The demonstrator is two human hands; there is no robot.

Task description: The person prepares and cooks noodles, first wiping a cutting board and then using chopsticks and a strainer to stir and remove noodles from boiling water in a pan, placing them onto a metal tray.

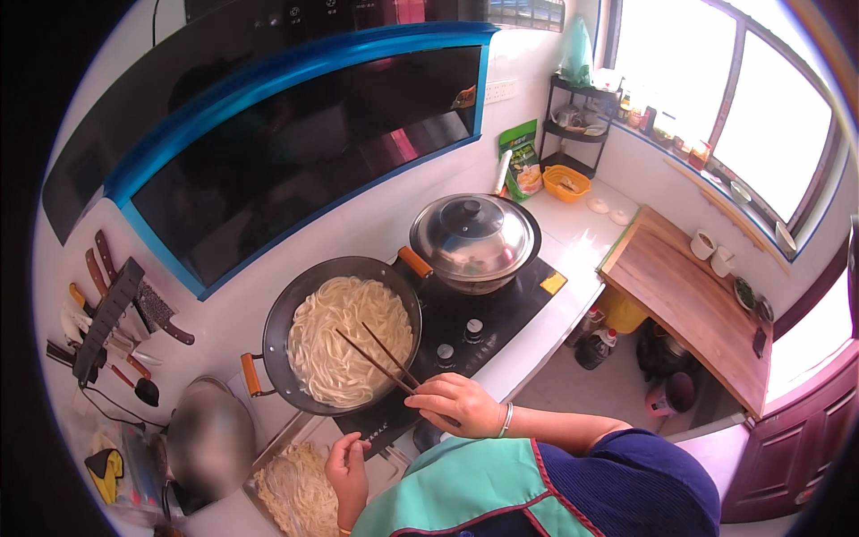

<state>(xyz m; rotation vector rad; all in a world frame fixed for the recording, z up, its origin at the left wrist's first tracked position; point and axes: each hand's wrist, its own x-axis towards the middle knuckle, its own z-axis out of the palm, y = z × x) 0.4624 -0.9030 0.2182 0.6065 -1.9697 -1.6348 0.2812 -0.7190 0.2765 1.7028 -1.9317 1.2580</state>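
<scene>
My right hand [461,404] is closed around a pair of dark chopsticks [380,356], whose tips reach into the pale noodles [338,309]. These noodles fill much of a black wok [273,313] with orange-brown side handles, on the left of the black stovetop [461,353]. Nearer to me, my left hand [347,474] is held up with its fingers loosely curled, and I see nothing in it. Just left of that hand, a pile of more noodles [300,501] lies in a tray, partly hidden by my hand and the lower edge.
A second wok under a domed metal lid [472,234] stands right of the noodles. Knives hang on a wall rack [112,313] at left, above a blurred round object [210,438]. A wooden board [684,291] with small bowls lies at right. Overhead is a dark range hood [313,161].
</scene>
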